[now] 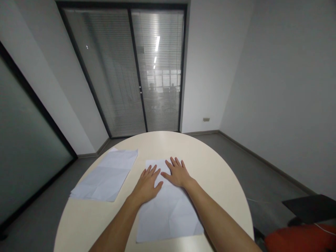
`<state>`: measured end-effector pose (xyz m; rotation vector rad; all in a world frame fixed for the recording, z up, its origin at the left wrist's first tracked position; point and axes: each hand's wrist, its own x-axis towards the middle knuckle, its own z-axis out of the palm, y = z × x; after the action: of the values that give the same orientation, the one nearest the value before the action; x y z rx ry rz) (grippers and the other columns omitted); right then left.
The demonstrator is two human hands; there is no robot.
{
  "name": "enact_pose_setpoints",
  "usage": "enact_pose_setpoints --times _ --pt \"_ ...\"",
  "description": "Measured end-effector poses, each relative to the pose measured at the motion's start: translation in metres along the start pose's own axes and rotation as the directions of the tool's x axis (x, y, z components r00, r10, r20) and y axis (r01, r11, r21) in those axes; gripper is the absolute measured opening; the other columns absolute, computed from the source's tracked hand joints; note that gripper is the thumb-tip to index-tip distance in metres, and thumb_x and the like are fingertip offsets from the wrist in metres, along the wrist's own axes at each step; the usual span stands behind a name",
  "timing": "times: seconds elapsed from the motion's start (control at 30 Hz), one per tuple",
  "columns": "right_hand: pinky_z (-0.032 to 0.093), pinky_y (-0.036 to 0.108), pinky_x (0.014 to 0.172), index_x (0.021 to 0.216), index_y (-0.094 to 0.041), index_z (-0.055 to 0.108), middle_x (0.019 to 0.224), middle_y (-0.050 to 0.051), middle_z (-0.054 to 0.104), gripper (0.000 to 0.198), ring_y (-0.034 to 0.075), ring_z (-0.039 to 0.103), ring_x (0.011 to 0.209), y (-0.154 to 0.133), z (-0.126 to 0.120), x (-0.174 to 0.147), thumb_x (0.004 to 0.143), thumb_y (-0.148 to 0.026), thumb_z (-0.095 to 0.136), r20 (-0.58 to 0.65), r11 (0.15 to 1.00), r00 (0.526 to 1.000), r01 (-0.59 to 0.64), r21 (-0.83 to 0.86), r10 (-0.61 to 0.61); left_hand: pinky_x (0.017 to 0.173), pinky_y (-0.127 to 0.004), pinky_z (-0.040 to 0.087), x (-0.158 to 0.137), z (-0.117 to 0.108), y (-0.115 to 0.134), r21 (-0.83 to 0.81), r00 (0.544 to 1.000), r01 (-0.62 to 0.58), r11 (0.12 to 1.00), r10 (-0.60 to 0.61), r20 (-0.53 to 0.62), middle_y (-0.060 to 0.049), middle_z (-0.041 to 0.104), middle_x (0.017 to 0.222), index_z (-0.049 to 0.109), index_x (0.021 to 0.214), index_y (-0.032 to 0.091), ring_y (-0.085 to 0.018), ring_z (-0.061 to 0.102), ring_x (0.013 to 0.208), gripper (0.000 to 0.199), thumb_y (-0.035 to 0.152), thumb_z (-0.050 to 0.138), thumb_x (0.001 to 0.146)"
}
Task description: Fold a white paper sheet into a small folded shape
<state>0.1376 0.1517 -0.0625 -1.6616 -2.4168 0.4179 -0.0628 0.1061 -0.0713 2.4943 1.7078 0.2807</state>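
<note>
A creased white sheet of paper lies on the round table in front of me. My left hand rests flat on its upper left part, fingers spread and pointing away. Across from it, my right hand lies on the upper right part with its fingers apart. The two thumbs point toward each other with a small gap between them. Parts of the sheet's side edges are hidden under my hands and right forearm. Neither hand holds anything.
A stack of creased white sheets lies on the left of the cream round table. Beyond are a glass door with blinds and white walls. At lower right are a black flat object and something red.
</note>
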Motion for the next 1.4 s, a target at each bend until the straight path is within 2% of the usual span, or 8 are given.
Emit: enact_pose_setpoints --times 0.23,0.33,0.43,0.7,0.83,0.93,1.2,1.4 --pt "-0.002 0.061 0.122 0.157 -0.018 0.037 0.165 0.016 0.027 0.071 0.037 0.012 0.155 -0.012 -0.014 -0.009 0.102 -0.062 0.029 0.038 0.985 0.984 0.174 -0.008 -0.173 0.123 -0.056 0.023 0.006 0.002 -0.009 0.050 0.993 0.110 0.993 -0.107 -0.049 -0.015 0.034 0.162 0.045 0.151 0.015 -0.037 0.028 0.150 0.061 0.049 0.042 0.101" --pt "0.003 0.060 0.122 0.160 -0.018 0.029 0.167 0.015 0.018 0.077 0.037 0.009 0.155 -0.021 -0.008 -0.013 0.101 -0.066 0.024 0.143 0.987 0.976 0.161 0.028 -0.163 0.122 -0.053 0.026 0.010 0.000 -0.011 0.070 0.985 0.121 0.990 -0.111 -0.134 -0.015 0.042 0.158 0.052 0.146 0.013 -0.035 0.035 0.148 0.051 0.036 0.044 0.100" --pt "0.000 0.061 0.122 0.162 -0.019 0.022 0.168 0.012 0.009 0.078 0.037 0.002 0.155 -0.021 0.001 -0.010 0.100 -0.067 0.024 0.138 0.994 0.984 0.111 0.007 -0.111 0.121 -0.045 0.031 0.009 0.002 -0.005 0.056 0.978 0.107 0.993 -0.095 -0.185 -0.015 0.047 0.154 0.054 0.143 0.010 -0.029 0.043 0.143 0.048 0.024 0.041 0.099" --pt "-0.002 0.061 0.121 0.158 -0.018 0.035 0.166 0.015 0.021 0.070 0.037 0.012 0.155 -0.013 -0.001 -0.001 0.102 -0.061 0.031 -0.026 0.994 0.997 0.069 -0.082 -0.071 0.124 -0.052 0.024 0.007 0.015 0.008 0.027 0.998 0.048 0.998 -0.047 -0.050 -0.012 0.030 0.164 0.039 0.154 0.013 -0.031 0.022 0.153 0.055 0.032 0.036 0.102" --pt "0.006 0.057 0.123 0.156 -0.014 0.037 0.165 0.015 0.025 0.062 0.036 0.014 0.154 -0.027 0.003 -0.012 0.105 -0.047 0.028 -0.020 0.986 0.990 0.140 -0.095 -0.142 0.123 -0.051 0.027 0.010 0.009 0.005 0.050 0.995 0.078 0.996 -0.074 -0.068 -0.012 0.034 0.162 0.042 0.152 0.014 -0.030 0.026 0.152 0.053 0.028 0.036 0.101" --pt "0.012 0.055 0.123 0.159 -0.017 0.031 0.167 0.011 0.021 0.061 0.033 0.013 0.155 -0.034 0.011 -0.014 0.105 -0.046 0.027 0.005 0.994 0.994 0.106 -0.042 -0.106 0.123 -0.049 0.028 0.010 0.006 0.005 0.075 0.990 0.100 0.992 -0.092 -0.107 -0.014 0.040 0.159 0.046 0.149 0.011 -0.030 0.031 0.151 0.053 0.021 0.039 0.097" --pt "0.009 0.056 0.123 0.157 -0.021 0.037 0.166 0.010 0.027 0.064 0.034 0.017 0.154 -0.031 0.023 0.004 0.101 -0.054 0.036 -0.130 0.999 0.991 -0.028 -0.018 0.026 0.123 -0.051 0.027 0.008 0.012 0.007 0.022 0.994 0.095 0.995 -0.094 -0.064 -0.015 0.034 0.162 0.040 0.152 0.008 -0.030 0.026 0.152 0.055 0.025 0.034 0.100" --pt "0.006 0.059 0.122 0.159 -0.021 0.032 0.167 0.011 0.020 0.072 0.037 0.011 0.155 -0.018 0.016 0.004 0.099 -0.061 0.036 -0.046 0.997 0.997 0.067 -0.029 -0.069 0.123 -0.050 0.025 0.009 0.010 0.002 0.003 0.994 0.085 0.996 -0.085 -0.065 -0.015 0.033 0.163 0.041 0.152 0.009 -0.032 0.025 0.152 0.058 0.029 0.038 0.097"
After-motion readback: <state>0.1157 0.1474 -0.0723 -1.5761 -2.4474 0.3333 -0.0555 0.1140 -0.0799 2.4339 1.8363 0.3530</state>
